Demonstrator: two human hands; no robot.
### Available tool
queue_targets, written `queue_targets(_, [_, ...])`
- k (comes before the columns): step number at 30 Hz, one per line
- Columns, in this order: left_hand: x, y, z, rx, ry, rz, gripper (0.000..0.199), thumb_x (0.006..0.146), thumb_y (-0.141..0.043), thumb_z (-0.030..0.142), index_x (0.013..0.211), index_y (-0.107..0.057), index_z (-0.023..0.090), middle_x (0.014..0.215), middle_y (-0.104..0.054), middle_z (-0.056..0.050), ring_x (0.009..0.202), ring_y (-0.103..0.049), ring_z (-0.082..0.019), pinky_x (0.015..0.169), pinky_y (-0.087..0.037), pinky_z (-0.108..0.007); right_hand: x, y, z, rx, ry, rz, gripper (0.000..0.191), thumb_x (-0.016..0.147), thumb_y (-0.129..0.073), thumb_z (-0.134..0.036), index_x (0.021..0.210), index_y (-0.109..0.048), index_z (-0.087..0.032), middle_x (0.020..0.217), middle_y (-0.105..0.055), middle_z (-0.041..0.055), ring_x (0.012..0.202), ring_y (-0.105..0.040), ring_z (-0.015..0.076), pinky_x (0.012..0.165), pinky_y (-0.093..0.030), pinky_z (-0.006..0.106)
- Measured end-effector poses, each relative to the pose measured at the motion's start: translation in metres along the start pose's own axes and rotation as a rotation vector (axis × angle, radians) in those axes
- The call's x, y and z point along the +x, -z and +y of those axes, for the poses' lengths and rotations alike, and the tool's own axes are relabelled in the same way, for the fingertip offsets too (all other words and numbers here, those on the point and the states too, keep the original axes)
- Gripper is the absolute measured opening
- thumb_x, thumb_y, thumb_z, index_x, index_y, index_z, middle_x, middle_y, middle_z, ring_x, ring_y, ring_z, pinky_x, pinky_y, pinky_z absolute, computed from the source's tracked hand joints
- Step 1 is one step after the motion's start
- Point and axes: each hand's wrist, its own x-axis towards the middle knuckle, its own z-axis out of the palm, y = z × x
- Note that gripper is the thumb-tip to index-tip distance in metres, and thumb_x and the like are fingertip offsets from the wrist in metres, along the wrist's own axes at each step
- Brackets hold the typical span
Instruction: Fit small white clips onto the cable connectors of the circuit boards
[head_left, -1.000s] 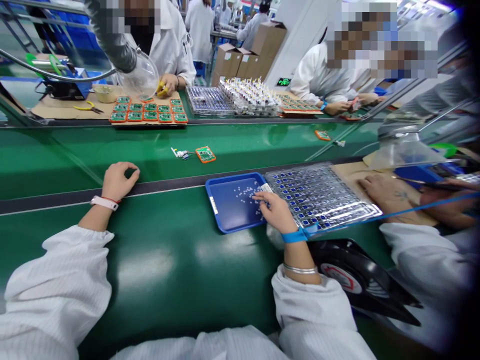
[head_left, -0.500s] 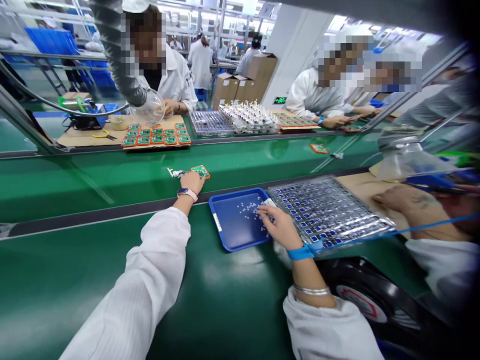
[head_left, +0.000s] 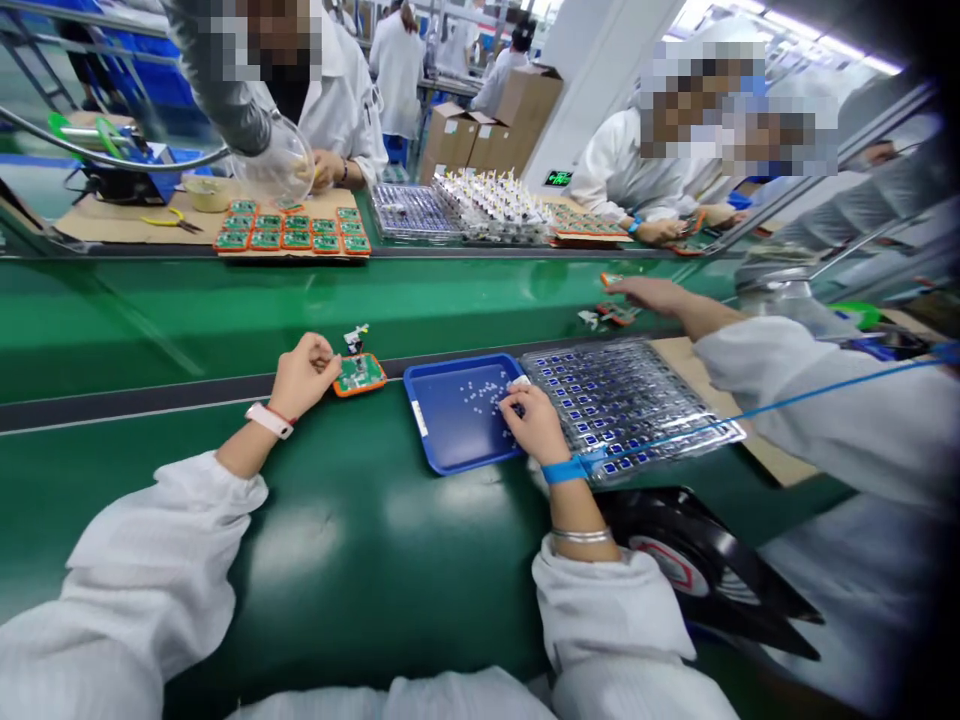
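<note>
My left hand [head_left: 301, 378] grips the left edge of a green circuit board [head_left: 361, 373] in an orange frame, above the near belt edge. A small black-and-white part with a yellow tip [head_left: 355, 340] sits at the board's far side. My right hand [head_left: 536, 422] is over the right edge of a blue tray [head_left: 442, 455], its fingertips pinched together; whether a tiny piece is between them cannot be made out. Small whitish pieces [head_left: 480, 396] lie scattered in the tray, near those fingers.
Right of the tray lies a clear plastic tray of blue-topped parts [head_left: 626, 400]. A co-worker's hand [head_left: 649, 293] reaches over the belt to another board [head_left: 611, 280]. A black device [head_left: 697, 560] stands near my right forearm. Framed boards [head_left: 296, 235] line the far side.
My left hand has drawn the circuit board from the belt toward me. My right fingers have closed to a pinch over the tray. The co-worker's arm at right has reached forward to the belt.
</note>
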Motion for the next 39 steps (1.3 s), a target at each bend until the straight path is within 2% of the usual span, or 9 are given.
queue_targets(6, [-0.070,0.025,0.005,0.085,-0.150,-0.250,0.017,0.085,-0.048,0.034,0.094,-0.051,0.019,0.088,-0.067,-0.004,0.082,-0.064,-0.018,0.070,-0.047,-0.027,0.002,0.001,0.000,-0.033,-0.003,-0.078,0.013,0.073,-0.055,-0.024,0.065,-0.063,-0.018,0.090,-0.064,0.0122,0.092,-0.058,0.0266,0.088,-0.044,0.046])
queue_targets(10, [-0.096,0.033,0.012,0.225,-0.272,-0.401,0.020,0.088,-0.043,0.031,0.097,-0.057,0.019,0.093,-0.066,-0.006,0.087,-0.060,-0.020,0.077,-0.046,-0.032,0.006,0.006,0.003,-0.037,0.012,-0.130,0.012,0.072,-0.054,-0.021,0.062,-0.060,-0.018,0.085,-0.062,0.0115,0.090,-0.057,0.0267,0.088,-0.041,0.048])
queue_targets(12, [-0.101,0.033,0.016,0.221,-0.288,-0.426,0.020,0.088,-0.045,0.031,0.096,-0.058,0.019,0.092,-0.066,-0.006,0.087,-0.058,-0.020,0.078,-0.045,-0.033,0.007,0.009,-0.009,-0.021,0.030,-0.128,0.012,0.072,-0.053,-0.020,0.060,-0.057,-0.019,0.086,-0.061,0.0118,0.090,-0.056,0.0271,0.089,-0.040,0.049])
queue_targets(16, [-0.099,0.024,0.026,0.066,-0.229,-0.357,0.015,0.084,-0.052,0.029,0.087,-0.062,0.019,0.096,-0.067,-0.005,0.094,-0.058,-0.020,0.085,-0.044,-0.034,-0.003,0.001,-0.080,0.184,0.193,-0.114,0.013,0.080,-0.049,-0.022,0.069,-0.055,-0.021,0.099,-0.057,0.0113,0.099,-0.053,0.0246,0.091,-0.039,0.044])
queue_targets(19, [-0.096,0.015,0.031,-0.073,-0.169,-0.310,0.013,0.083,-0.055,0.027,0.081,-0.065,0.019,0.095,-0.068,-0.004,0.092,-0.060,-0.018,0.086,-0.044,-0.033,-0.021,-0.021,-0.144,0.442,0.310,-0.275,0.013,0.084,-0.046,-0.020,0.074,-0.053,-0.021,0.102,-0.056,0.0083,0.103,-0.052,0.0209,0.090,-0.042,0.039])
queue_targets(22, [-0.097,0.011,0.032,-0.140,-0.163,-0.326,0.013,0.083,-0.056,0.025,0.081,-0.067,0.019,0.094,-0.069,-0.004,0.091,-0.061,-0.018,0.085,-0.045,-0.032,-0.034,-0.045,-0.179,0.557,0.271,-0.380,0.013,0.085,-0.046,-0.020,0.073,-0.051,-0.021,0.102,-0.054,0.0077,0.104,-0.052,0.0198,0.090,-0.042,0.037])
queue_targets(25, [-0.100,0.011,0.029,-0.145,-0.160,-0.337,0.010,0.083,-0.058,0.022,0.081,-0.068,0.019,0.094,-0.069,-0.004,0.090,-0.061,-0.017,0.084,-0.045,-0.033,-0.036,-0.059,-0.183,0.610,0.219,-0.407,0.013,0.086,-0.046,-0.022,0.074,-0.052,-0.021,0.102,-0.052,0.0079,0.104,-0.051,0.0200,0.092,-0.041,0.039])
queue_targets(29, [-0.101,0.012,0.026,-0.102,-0.126,-0.352,0.007,0.079,-0.062,0.020,0.075,-0.068,0.019,0.093,-0.069,-0.003,0.088,-0.061,-0.018,0.084,-0.045,-0.033,-0.034,-0.063,-0.178,0.583,0.232,-0.438,0.011,0.084,-0.048,-0.020,0.074,-0.053,-0.020,0.102,-0.053,0.0083,0.104,-0.050,0.0215,0.093,-0.039,0.042])
queue_targets(39, [-0.091,0.015,0.033,-0.051,0.050,-0.442,0.011,0.074,-0.059,0.014,0.065,-0.065,0.017,0.081,-0.068,-0.003,0.075,-0.062,-0.016,0.072,-0.047,-0.027,-0.034,-0.068,-0.186,0.564,0.178,-0.478,0.015,0.081,-0.047,-0.015,0.067,-0.051,-0.020,0.088,-0.050,0.0058,0.084,-0.054,0.0177,0.072,-0.047,0.032])
